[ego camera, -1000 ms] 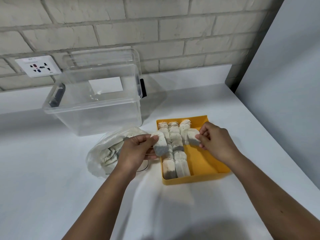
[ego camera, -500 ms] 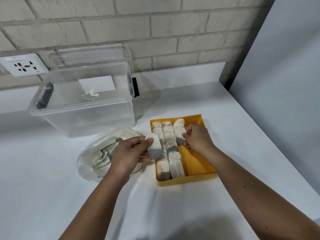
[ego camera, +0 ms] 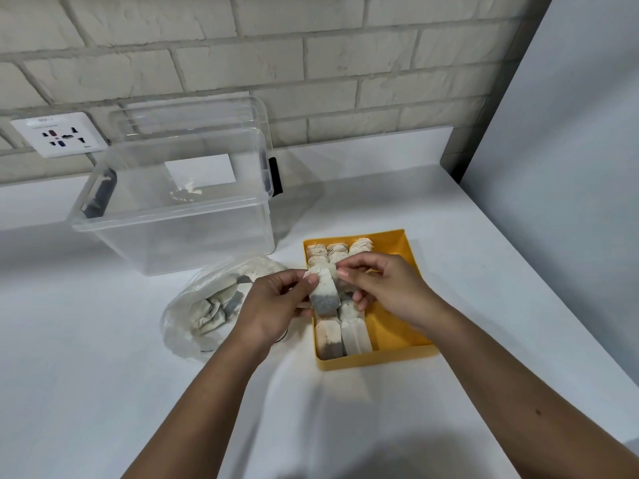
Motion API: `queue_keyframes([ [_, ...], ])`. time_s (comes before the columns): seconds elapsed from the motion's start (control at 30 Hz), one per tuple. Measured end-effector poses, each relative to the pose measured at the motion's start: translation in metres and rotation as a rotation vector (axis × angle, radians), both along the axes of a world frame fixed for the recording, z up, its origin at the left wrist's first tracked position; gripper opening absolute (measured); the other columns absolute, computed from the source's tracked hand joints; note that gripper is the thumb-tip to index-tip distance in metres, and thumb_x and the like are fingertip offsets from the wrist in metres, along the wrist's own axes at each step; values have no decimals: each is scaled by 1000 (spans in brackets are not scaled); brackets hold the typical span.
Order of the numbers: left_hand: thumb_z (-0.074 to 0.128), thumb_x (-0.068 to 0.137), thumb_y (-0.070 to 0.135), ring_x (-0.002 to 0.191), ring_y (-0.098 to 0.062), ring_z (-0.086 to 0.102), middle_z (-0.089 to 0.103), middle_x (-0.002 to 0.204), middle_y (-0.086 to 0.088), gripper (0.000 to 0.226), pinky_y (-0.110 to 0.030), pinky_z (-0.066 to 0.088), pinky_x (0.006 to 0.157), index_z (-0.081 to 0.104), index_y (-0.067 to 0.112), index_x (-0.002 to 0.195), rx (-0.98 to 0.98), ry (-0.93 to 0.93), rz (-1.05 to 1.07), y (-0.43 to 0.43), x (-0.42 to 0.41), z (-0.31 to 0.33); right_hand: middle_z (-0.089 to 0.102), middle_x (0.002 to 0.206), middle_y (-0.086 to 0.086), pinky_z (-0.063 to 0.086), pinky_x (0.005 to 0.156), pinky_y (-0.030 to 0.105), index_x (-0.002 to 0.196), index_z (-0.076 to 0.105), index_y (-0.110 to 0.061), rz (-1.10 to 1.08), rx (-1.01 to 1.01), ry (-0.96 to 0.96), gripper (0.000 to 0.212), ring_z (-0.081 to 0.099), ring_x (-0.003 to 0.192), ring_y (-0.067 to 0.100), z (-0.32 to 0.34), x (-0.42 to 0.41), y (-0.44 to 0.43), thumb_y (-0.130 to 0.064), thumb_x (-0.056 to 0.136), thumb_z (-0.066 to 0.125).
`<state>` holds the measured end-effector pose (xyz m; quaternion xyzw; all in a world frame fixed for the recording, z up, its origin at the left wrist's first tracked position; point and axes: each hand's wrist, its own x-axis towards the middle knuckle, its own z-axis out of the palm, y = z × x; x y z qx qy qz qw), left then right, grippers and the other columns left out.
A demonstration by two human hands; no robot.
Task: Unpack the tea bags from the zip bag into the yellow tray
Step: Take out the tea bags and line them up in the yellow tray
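Left hand (ego camera: 276,305) and right hand (ego camera: 383,288) both pinch one tea bag (ego camera: 325,293) at its top, just above the tray (ego camera: 397,356). The zip bag (ego camera: 193,305) lies left of the grip. The paper looks light, limp and easily torn, so hold the folded top.

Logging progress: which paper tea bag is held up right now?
The dark-bottomed paper tea bag pinched between left hand and right hand over the yellow plastic tray; the rest lie down.

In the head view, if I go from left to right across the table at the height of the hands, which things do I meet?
zip bag → left hand → held tea bag → right hand. The yellow tray is left out, because the hands overlap it.
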<state>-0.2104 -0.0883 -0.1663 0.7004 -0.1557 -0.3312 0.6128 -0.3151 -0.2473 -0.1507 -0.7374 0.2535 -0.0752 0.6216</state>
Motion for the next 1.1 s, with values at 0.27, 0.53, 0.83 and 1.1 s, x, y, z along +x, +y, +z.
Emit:
queue_keyframes([
  [0.27,72,90,24,76,-13,67,76,88,-12,13,-20,56,64,79,16,96,26,-93,39,-5,-4,3,68,69,1,54,57,23,82,69,-18,-95,-44,-98,6,63,56,11,-2,-3,10,-14,84,74],
  [0.53,70,91,21,66,-8,66,75,78,0,10,-22,57,64,79,16,90,60,-90,85,0,0,5,68,76,0,56,64,22,93,65,-16,-226,-347,4,5,67,61,10,-17,-10,-19,-20,93,62],
  [0.83,62,93,11,65,-12,63,71,72,4,18,-27,56,66,76,12,83,87,-72,124,0,3,1,70,83,5,57,79,43,91,64,-17,-188,-490,294,9,68,78,25,-57,0,-32,-24,94,60],
  [1.1,63,94,14,69,-12,63,71,74,4,16,-30,58,71,77,17,85,80,-93,118,3,6,-4,69,83,7,58,69,35,97,58,-16,-271,-493,289,9,67,66,21,-59,15,-35,-23,99,53],
])
